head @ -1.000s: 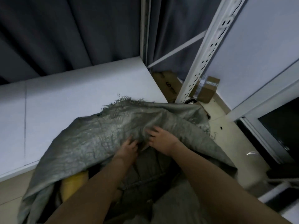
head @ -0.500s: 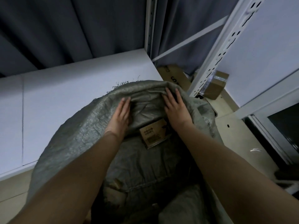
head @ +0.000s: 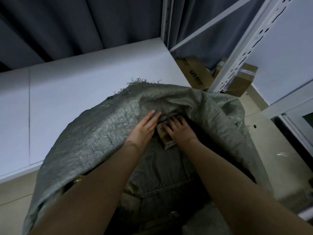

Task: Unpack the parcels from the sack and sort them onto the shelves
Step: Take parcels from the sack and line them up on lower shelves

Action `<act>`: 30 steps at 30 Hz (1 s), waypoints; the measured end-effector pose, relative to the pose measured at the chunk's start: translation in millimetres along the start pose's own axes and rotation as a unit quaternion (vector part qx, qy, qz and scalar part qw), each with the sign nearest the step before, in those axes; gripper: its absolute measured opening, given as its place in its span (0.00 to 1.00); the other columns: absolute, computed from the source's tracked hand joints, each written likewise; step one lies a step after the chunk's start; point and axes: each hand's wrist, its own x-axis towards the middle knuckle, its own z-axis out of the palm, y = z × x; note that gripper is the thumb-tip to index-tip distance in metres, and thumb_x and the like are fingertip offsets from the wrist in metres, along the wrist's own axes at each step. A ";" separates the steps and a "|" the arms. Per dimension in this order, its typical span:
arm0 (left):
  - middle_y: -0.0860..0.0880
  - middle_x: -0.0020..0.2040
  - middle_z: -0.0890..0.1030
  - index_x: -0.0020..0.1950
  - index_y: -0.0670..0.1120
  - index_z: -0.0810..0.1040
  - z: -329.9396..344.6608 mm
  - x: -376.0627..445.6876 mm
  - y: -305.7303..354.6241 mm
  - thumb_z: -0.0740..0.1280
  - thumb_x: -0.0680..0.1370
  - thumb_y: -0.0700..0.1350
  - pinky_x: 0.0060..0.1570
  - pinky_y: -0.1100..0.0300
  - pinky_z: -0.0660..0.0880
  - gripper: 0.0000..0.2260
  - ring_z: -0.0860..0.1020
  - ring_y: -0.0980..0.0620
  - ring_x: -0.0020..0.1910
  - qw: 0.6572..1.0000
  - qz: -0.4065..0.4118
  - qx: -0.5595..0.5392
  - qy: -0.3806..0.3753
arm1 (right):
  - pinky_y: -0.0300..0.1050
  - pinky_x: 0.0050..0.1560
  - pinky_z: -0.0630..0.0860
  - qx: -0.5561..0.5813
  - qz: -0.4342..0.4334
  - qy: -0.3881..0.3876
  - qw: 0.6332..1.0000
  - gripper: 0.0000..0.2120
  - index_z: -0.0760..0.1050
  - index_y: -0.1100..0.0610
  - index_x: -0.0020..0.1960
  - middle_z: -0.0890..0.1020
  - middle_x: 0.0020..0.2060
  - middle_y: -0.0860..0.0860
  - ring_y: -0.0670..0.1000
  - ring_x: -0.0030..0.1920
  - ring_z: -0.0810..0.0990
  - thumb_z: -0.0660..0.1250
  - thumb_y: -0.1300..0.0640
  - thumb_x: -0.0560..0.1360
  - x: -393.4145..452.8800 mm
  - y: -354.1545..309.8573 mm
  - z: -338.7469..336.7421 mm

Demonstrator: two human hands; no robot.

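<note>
Small brown parcel (head: 165, 135) sits inside the grey woven sack (head: 101, 138), just under the folded-over rim; right hand (head: 178, 131) lies on top of it w/ fingers bent over its far end. Left hand (head: 144, 128) is flat, fingers straight, pressing the sack fabric beside the parcel. Sack leans vs. white shelf (head: 76, 85); 2 cardboard boxes (head: 194, 73) on floor behind the shelf upright (head: 237, 53).
</note>
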 end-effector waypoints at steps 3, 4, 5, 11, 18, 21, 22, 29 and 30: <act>0.39 0.78 0.45 0.78 0.41 0.51 2.2 -0.4 6.6 0.51 0.82 0.53 0.59 0.32 0.25 0.28 0.35 0.34 0.74 1.000 -0.002 -0.019 0.002 | 0.62 0.73 0.49 -0.003 0.020 0.037 0.999 0.30 0.44 0.57 0.78 0.57 0.73 0.59 0.59 0.73 0.59 0.53 0.52 0.81 -0.3 -9.3 -3.3; 0.39 0.78 0.46 0.78 0.40 0.51 1.3 -2.5 6.5 0.51 0.82 0.53 0.59 0.32 0.25 0.28 0.35 0.34 0.74 0.999 -0.003 -0.032 0.002 | 0.62 0.73 0.52 0.009 0.023 0.030 0.999 0.31 0.47 0.57 0.78 0.58 0.73 0.59 0.59 0.71 0.62 0.56 0.52 0.80 -3.6 -10.0 -5.8; 0.38 0.78 0.46 0.78 0.40 0.51 0.0 -5.2 6.7 0.51 0.82 0.54 0.59 0.32 0.25 0.28 0.35 0.34 0.74 0.999 -0.004 -0.044 0.003 | 0.60 0.71 0.56 0.031 0.027 0.027 0.999 0.32 0.50 0.58 0.77 0.59 0.72 0.59 0.60 0.69 0.64 0.59 0.51 0.79 -8.0 -10.8 -7.3; 0.38 0.78 0.46 0.77 0.37 0.50 -26.5 -50.3 -15.0 0.44 0.78 0.65 0.64 0.39 0.24 0.39 0.35 0.39 0.76 0.977 -0.032 -0.208 0.010 | 0.53 0.65 0.67 0.278 0.049 0.060 0.958 0.50 0.51 0.57 0.75 0.62 0.67 0.55 0.57 0.66 0.65 0.74 0.39 0.64 -73.3 1.0 -30.0; 0.45 0.79 0.49 0.79 0.44 0.42 -84.8 -140.4 -58.4 0.51 0.72 0.74 0.74 0.47 0.39 0.47 0.47 0.45 0.78 0.717 -0.160 -0.675 -0.069 | 0.52 0.72 0.61 0.704 0.142 0.041 0.695 0.57 0.43 0.52 0.78 0.57 0.74 0.55 0.56 0.73 0.59 0.78 0.45 0.63 -179.9 13.3 -105.1; 0.46 0.77 0.60 0.78 0.50 0.41 -114.3 -173.9 -79.4 0.69 0.71 0.64 0.68 0.51 0.66 0.48 0.65 0.48 0.71 0.411 -0.200 -0.888 -0.051 | 0.54 0.70 0.66 0.814 0.203 0.060 0.541 0.51 0.47 0.54 0.77 0.64 0.71 0.55 0.55 0.70 0.66 0.77 0.51 0.67 -215.5 18.8 -139.7; 0.48 0.75 0.64 0.78 0.51 0.41 -124.6 -184.6 -87.3 0.72 0.70 0.61 0.65 0.54 0.68 0.50 0.69 0.51 0.68 0.344 -0.193 -0.918 -0.041 | 0.55 0.68 0.68 0.843 0.216 0.063 0.488 0.49 0.46 0.54 0.77 0.67 0.70 0.56 0.56 0.68 0.69 0.77 0.52 0.68 -226.1 21.3 -152.4; 0.52 0.66 0.71 0.73 0.52 0.53 -182.0 -244.9 -129.6 0.69 0.56 0.69 0.57 0.51 0.76 0.51 0.74 0.51 0.61 0.450 -0.210 -0.868 -0.001 | 0.47 0.46 0.79 0.913 0.213 0.076 0.340 0.51 0.39 0.50 0.78 0.70 0.70 0.56 0.56 0.65 0.73 0.75 0.55 0.71 -301.9 25.3 -219.7; 0.51 0.65 0.72 0.72 0.51 0.55 -186.0 -249.3 -134.6 0.68 0.56 0.69 0.55 0.51 0.77 0.50 0.74 0.51 0.59 0.467 -0.216 -0.858 0.005 | 0.50 0.52 0.79 0.910 0.207 0.097 0.345 0.51 0.40 0.50 0.78 0.69 0.70 0.56 0.56 0.67 0.72 0.75 0.56 0.71 -308.0 24.9 -224.2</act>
